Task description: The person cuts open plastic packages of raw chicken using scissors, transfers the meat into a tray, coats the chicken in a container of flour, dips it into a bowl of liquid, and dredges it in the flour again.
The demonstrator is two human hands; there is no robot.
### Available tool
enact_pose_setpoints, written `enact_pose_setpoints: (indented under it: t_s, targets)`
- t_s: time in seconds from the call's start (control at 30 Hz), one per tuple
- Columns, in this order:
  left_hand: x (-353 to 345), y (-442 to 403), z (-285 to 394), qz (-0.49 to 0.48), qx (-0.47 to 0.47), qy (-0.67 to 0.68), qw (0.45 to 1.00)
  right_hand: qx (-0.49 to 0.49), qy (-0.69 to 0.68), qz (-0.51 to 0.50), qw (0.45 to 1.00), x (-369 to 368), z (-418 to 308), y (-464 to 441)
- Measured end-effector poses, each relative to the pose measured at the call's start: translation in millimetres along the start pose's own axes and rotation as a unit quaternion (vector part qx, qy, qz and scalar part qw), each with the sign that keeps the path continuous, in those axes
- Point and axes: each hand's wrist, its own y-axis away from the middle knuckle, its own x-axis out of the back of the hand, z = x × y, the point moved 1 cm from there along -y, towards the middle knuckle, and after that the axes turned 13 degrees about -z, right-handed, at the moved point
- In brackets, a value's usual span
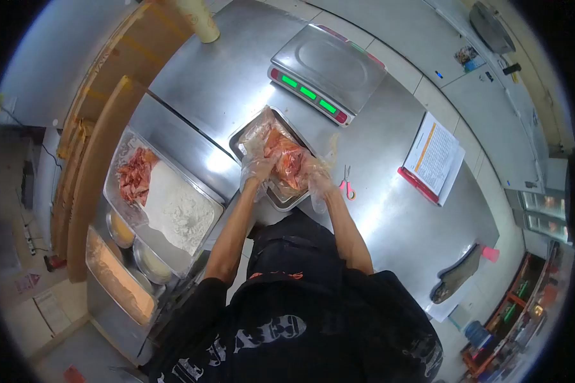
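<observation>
A clear plastic bag of raw, reddish marinated meat (pixel 283 155) lies in a rectangular metal tray (pixel 288 205) on the steel table. My left hand (pixel 258 167), in a loose clear plastic glove, grips the bag's left side. On its right side, my right hand (pixel 315 175), gloved the same way, holds the bag too. The fingertips of both hands are partly hidden by the crinkled plastic. Just right of my right hand lie scissors with pink handles (pixel 347 186), blades pointing away from me.
A weighing scale (pixel 329 67) with green displays stands beyond the tray. Left is a large pan of white flour (pixel 179 204) with meat strips (pixel 136 175) at one end. Below it are bowls (pixel 152 263) and an orange-powder tray (pixel 118 274). A clipboard (pixel 431 159) lies right.
</observation>
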Motion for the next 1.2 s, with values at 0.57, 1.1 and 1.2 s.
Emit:
enact_pose_setpoints:
  t_s: [0.57,1.1,1.2]
  targets:
    - [-10.6,-1.8,-26.0,-0.034,0.028,0.058,0.997,-0.022,0.409,-0.091,0.908,77.5,95.8,-92.4]
    - [-33.2,72.0,-40.6,0.034,-0.042,0.245,0.968,0.212,0.661,-0.082,0.715,-39.5,-71.9,7.3]
    - [-25.1,76.8,-23.8,-0.030,0.020,0.347,0.937,0.198,0.550,-0.086,0.807,-17.1,-59.7,2.4]
